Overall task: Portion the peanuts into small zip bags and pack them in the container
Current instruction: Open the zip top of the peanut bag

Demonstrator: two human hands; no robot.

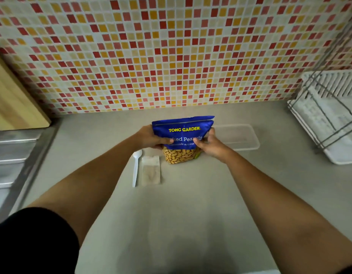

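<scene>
**Q:** Where are the peanuts?

**A:** In the blue peanut pouch (183,133), upright on the worktop (191,204) toward its back edge, close to the tiled wall (171,56). My left grip (149,138) is clamped on the pouch's left side, thumb across the front. My right grip (207,144) is curled onto its right edge. Nuts show through the clear window at the pouch's foot.

**Q:** Which step is this?

**A:** The opening one, as I judge it: readying the pouch to serve from. Nothing looks portioned. The small zip bags (151,171) lie flat in a stack just left of the pouch, nearer the front edge, with a white spoon (136,167) just beside them on their left. The clear container (242,135) sits just right of the pouch, behind my right grip. I cannot tell whether it has a lid on.

**Q:** And the next move?

**A:** The top of the pouch has to be open, and I cannot tell whether its seal is already parted. If it isn't, both grips should go up to the top lip and pull it apart evenly. The pouch must stay upright so nothing spills. After that, one grip can let go for the spoon and the other for a zip bag.
</scene>
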